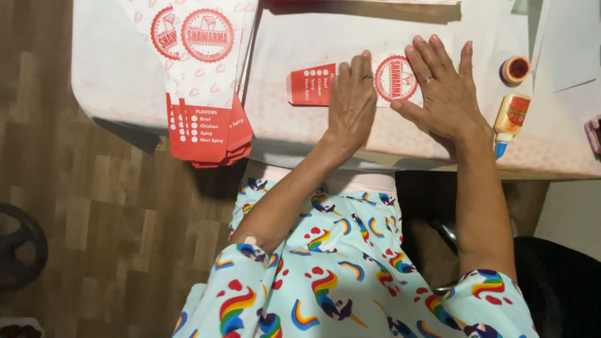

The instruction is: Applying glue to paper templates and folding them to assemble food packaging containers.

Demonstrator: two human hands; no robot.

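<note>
Red-and-white paper pouch (325,83) lies mid-frame on the desk (294,125), and I see my left hand (352,103) and right hand (441,91) pressing it, both flat with fingers spread.

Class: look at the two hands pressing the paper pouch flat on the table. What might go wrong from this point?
1. The glue bottle lies at the table edge, nozzle overhanging; the right hand might knock it off.
2. The pouch stack overhangs the front edge and may slide down.
3. The left hand could crease the paper pouch crookedly.
</note>
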